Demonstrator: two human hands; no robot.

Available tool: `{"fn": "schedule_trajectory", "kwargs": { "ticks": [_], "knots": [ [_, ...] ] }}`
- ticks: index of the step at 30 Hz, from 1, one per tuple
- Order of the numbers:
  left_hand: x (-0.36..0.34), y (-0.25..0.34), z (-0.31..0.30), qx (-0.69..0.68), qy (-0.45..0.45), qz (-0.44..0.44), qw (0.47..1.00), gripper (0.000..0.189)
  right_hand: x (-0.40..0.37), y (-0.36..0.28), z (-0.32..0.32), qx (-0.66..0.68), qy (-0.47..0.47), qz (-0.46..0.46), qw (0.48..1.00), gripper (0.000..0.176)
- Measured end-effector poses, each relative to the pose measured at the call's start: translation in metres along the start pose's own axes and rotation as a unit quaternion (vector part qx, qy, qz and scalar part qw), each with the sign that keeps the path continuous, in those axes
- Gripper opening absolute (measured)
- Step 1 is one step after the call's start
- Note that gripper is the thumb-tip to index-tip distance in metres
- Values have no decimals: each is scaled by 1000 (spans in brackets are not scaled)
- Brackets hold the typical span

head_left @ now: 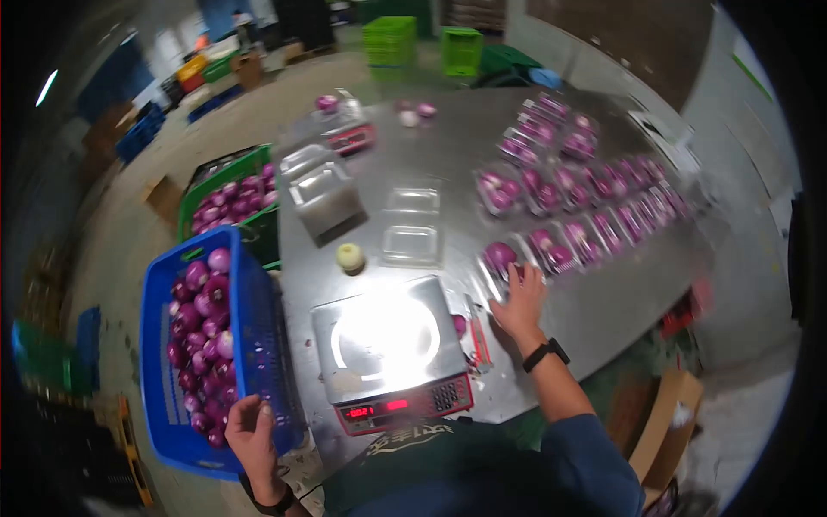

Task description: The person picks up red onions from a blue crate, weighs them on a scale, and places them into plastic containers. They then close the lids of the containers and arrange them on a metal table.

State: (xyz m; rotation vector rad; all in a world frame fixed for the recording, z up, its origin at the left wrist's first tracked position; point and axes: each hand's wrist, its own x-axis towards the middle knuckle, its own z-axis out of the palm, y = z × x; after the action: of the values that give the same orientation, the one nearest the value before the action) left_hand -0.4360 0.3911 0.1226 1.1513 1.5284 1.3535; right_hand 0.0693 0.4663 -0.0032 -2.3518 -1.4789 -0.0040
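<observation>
The right grip (522, 306) is touching the onion pack (500, 255), pinch unclear; the left grip (252, 436) is hanging part-open. Thin, flexible plastic is probably needing gentle side support.

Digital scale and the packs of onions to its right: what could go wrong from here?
Weighing error: the scale seems to show a negative reading with its pan bare, so the next weight could come out wrong unless it is zeroed.

Knocked packs: the right hand is at the nearest onion pack, close beside others; a careless push might shift the row.

Rolling: the loose pale onion behind the scale could roll if bumped.
</observation>
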Motion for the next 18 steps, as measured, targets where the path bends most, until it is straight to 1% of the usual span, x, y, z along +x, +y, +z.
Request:
{"fn": "schedule_trajectory", "kwargs": {
  "ticks": [2,3,5,6,8,9,12,13,15,16,17,18],
  "knots": [
    [2,0,-18,59,66,26,996,21,9,0,12,-37,2,-67,997,88],
    [3,3,-26,92,86,36,991,21,15,0,18,-57,5,-85,995,80],
    [5,1,-49,175,112,56,977,20,23,11,33,-80,1,-91,993,76],
    [3,7,-58,180,120,20,976,19,27,15,39,-93,-1,-92,991,75],
    [4,5,-82,165,128,21,978,19,31,20,42,-89,11,-86,992,73],
    [4,9,-89,186,144,29,972,17,32,17,41,-88,15,-80,993,73],
    [-1,-5,-122,267,182,19,946,18,43,-5,35,-98,-30,-19,995,75],
    [-6,-9,-125,329,203,6,922,20,47,-21,27,-108,-14,-20,994,69],
    [-16,-23,-130,380,183,-16,907,22,71,-29,54,8,22,-129,991,61],
    [-20,-33,-130,405,169,-26,898,22,82,-40,55,65,41,-180,981,57],
    [-22,-46,-127,402,167,-25,900,24,88,-58,63,131,73,-224,963,42],
    [-24,-72,-133,453,157,56,876,23,95,-83,60,150,16,-237,960,38]
  ]
}}
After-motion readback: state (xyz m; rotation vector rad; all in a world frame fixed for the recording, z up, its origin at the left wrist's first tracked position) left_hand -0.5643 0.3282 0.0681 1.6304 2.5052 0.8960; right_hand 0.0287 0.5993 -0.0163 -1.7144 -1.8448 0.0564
